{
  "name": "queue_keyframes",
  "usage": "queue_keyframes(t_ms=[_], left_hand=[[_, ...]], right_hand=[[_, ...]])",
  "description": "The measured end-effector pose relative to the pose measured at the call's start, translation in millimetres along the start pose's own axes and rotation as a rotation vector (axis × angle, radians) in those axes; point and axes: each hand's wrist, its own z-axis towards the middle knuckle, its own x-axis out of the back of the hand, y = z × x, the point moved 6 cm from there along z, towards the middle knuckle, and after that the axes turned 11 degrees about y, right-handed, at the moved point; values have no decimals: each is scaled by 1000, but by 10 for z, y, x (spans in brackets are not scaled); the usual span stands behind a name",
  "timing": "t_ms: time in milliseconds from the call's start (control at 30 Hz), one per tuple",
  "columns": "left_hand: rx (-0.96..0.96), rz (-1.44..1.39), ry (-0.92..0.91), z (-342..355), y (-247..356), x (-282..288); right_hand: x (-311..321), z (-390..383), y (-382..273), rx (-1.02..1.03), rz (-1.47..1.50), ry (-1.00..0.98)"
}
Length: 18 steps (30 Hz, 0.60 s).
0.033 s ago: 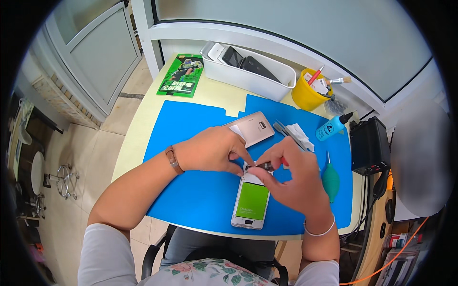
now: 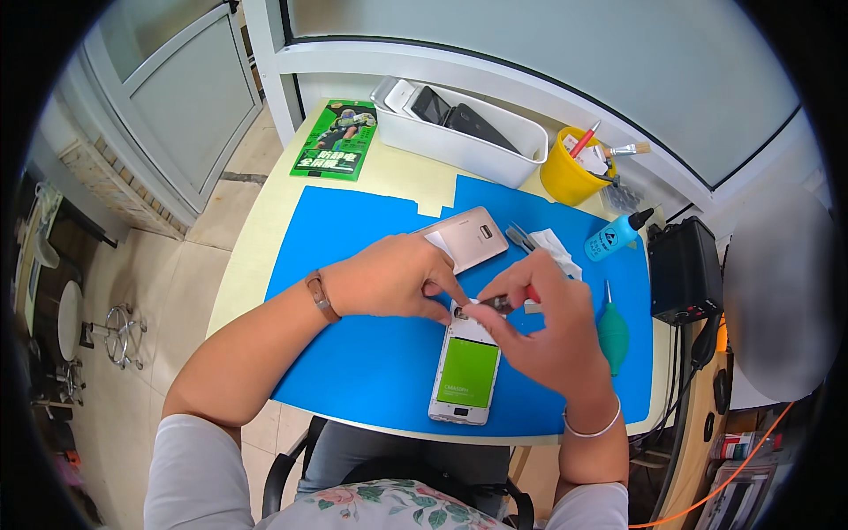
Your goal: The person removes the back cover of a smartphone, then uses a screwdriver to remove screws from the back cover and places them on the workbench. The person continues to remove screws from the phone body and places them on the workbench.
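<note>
An opened phone (image 2: 449,409) with a green battery (image 2: 468,367) lies on the blue mat (image 2: 327,230). My left hand (image 2: 393,278) is at the phone’s top end, its index finger and thumb curled in toward the small parts there; what they grip, if anything, is unclear. My right hand (image 2: 552,331) pinches a dark-and-red screwdriver-like tool (image 2: 495,302) over that same end, its tip near my left fingertips. A rose-gold back cover (image 2: 473,234) lies behind my left hand, beside metal tools (image 2: 521,237) on white tissue (image 2: 558,245).
On the mat’s right are a teal air blower (image 2: 612,336) and blue bottle (image 2: 609,238). A white bin (image 2: 459,150) of phones, a yellow cup (image 2: 565,181) and green packet (image 2: 327,146) stand or lie behind. A black box (image 2: 680,274) is at right.
My right fingers have shifted very slightly upward around the tool. Everything else looks the same.
</note>
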Motion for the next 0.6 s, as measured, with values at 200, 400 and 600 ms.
queue_keyframes(t_ms=[200, 400, 600], left_hand=[[34, -101, 37, 6, -96, -53], [135, -58, 29, 4, -53, -25], [159, 31, 44, -28, 97, -9]], right_hand=[[5, 57, 200, -113, 78, 216], [22, 76, 257, -140, 69, 271], [60, 60, 256, -119, 118, 334]])
